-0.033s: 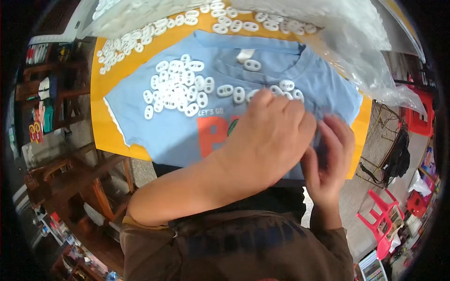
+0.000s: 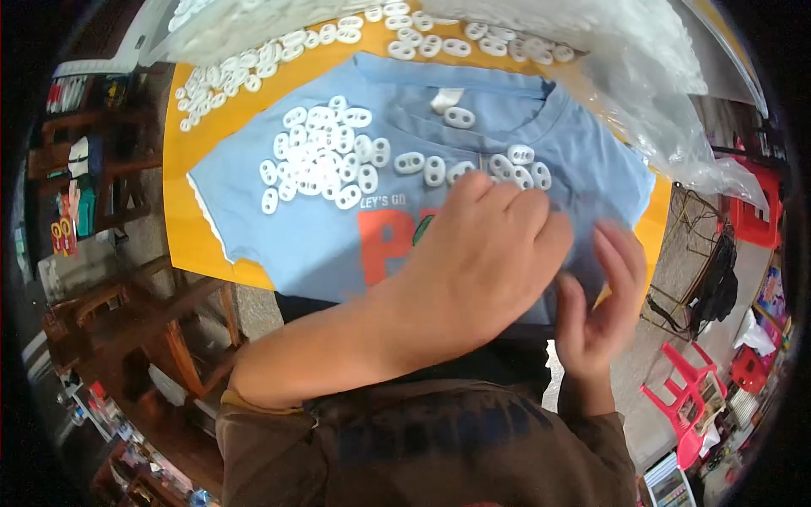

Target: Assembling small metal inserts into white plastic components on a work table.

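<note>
A light blue T-shirt [image 2: 321,245] with a red and white print lies spread out. On its left part sits a heap of small white oval plastic pieces [image 2: 317,156], each with two holes. Several more such pieces [image 2: 435,170] lie loosely in a row below the collar. My left hand [image 2: 498,245] is over the shirt's middle, back upward, fingers curled down and closed; what they hold, if anything, is hidden. Just right of it, my right hand [image 2: 601,296] has thumb and fingers apart, slightly blurred, with nothing visible between them.
The shirt rests on a yellow surface [image 2: 198,232]. More white pieces [image 2: 228,80] lie along its far edge, beside a large clear plastic bag [image 2: 676,127]. Wooden furniture [image 2: 160,338] stands at left; a pink plastic chair [image 2: 688,406] is on the floor at right.
My right hand has shifted a little down and to the right, away from my left hand, and its thumb and fingers are wider apart. My left hand has barely moved.
</note>
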The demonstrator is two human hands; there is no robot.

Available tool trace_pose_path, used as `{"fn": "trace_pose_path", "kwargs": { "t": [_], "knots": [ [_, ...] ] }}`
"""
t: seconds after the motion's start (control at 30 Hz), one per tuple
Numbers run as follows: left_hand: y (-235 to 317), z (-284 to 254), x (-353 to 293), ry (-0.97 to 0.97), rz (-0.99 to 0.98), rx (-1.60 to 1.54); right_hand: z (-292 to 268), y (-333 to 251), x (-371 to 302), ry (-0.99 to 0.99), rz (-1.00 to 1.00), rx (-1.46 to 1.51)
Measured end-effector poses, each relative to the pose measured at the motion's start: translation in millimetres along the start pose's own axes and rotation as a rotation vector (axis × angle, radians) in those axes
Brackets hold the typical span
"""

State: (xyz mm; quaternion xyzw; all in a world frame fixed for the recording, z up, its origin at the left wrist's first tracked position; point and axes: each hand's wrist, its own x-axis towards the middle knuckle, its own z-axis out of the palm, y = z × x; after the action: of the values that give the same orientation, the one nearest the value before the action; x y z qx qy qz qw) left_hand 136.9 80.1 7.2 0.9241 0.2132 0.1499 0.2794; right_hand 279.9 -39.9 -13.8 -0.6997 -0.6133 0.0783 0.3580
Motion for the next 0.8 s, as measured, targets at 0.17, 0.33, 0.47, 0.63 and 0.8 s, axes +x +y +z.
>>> {"fn": "trace_pose_path", "kwargs": {
  "t": [0.17, 0.33, 0.47, 0.63, 0.8],
  "knots": [
    [1, -4, -51, 0.265, -0.047, -0.083, -2, -57, -18, 0.783, -0.569, 1.135],
    [-6, -7, -100, 0.387, -0.214, -0.118, 22, -95, 16, 0.905, -1.146, 1.284],
    [-9, -10, -121, 0.501, -0.295, -0.137, 30, -77, -6, 1.156, -0.772, 0.36],
    [-13, -10, -121, 0.569, -0.269, -0.166, 39, -62, -11, 0.929, -0.975, 0.507],
    [-21, -4, -121, 0.57, -0.231, -0.158, 23, -59, 18, 0.032, -0.364, -0.104]
  ]
}}
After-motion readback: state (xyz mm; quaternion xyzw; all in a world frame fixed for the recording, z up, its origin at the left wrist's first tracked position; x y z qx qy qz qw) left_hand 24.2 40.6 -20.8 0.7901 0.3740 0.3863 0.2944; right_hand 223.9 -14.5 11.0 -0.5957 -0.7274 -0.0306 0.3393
